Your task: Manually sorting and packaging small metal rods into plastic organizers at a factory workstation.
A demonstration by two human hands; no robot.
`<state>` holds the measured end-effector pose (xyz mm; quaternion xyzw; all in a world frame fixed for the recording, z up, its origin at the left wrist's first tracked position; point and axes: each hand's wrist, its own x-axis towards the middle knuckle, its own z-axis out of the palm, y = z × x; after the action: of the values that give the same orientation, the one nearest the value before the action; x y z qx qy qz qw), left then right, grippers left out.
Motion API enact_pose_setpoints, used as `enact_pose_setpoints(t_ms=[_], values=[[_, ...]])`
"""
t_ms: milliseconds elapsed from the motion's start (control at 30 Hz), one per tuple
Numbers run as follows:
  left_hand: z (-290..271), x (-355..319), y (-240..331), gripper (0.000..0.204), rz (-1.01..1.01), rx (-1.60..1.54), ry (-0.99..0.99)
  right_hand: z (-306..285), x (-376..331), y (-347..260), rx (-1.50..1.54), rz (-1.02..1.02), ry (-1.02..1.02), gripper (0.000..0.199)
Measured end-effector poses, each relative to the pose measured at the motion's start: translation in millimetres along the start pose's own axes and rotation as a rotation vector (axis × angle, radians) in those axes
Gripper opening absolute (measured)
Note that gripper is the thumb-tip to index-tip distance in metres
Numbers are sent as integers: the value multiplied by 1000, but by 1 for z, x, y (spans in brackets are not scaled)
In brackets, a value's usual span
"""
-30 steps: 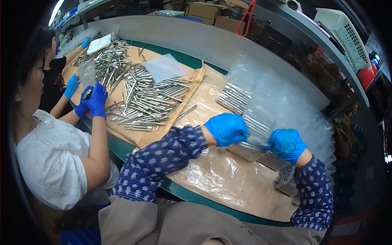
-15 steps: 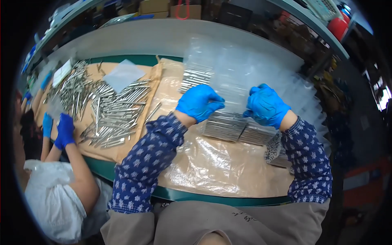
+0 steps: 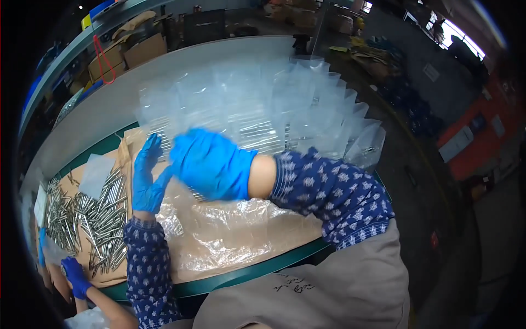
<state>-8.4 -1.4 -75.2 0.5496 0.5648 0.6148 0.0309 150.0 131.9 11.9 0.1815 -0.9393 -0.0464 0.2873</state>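
My left hand, in a blue glove, is raised beside the fold of the brown covering sheet, its thumb and fingers apart. Nothing shows in it. Close on its right is my gloved right hand, smeared by motion, with its fingers hidden. It hovers over clear plastic bags that hold thin metal rods and lie in an overlapping row. More rods show by the left fingertips and below the right hand. Left of my left hand, loose metal rods are heaped, with a whitish translucent square sheet on top.
Shiny clear film lies over the brown sheet in front of me, above the green table edge. A co-worker's blue-gloved hand is at lower left. A pale low wall runs behind the bags, with cardboard boxes beyond.
The view has swung, so the table sits further left. My right hand has crossed left over the bags to beside my left hand. My left hand has gone from bent fingers to spread ones.
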Motion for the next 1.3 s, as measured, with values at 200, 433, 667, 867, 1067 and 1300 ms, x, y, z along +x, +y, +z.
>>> enact_pose_setpoints(t_ms=[200, 433, 667, 867, 1067, 1300], values=[[-31, -68, 45, 41, -198, 222, -61, 59, -6, -36, 500, -266, -626, 24], [-50, -170, 88, 37, -359, 293, -346, 115, 39, -59, 514, 28, -469, 17], [-95, -194, 86, 34, -465, 606, -96, 217, 98, -66, 175, 75, -242, 19], [-141, -202, 73, 34, -357, 984, 146, 213, 97, -60, 211, -76, -412, 9], [-135, -214, 45, 32, -515, 992, 164, 192, 96, -65, 414, 101, -417, 9], [-140, -211, 44, 35, -462, 922, 195, 203, 169, -119, 578, 201, -316, 27]])
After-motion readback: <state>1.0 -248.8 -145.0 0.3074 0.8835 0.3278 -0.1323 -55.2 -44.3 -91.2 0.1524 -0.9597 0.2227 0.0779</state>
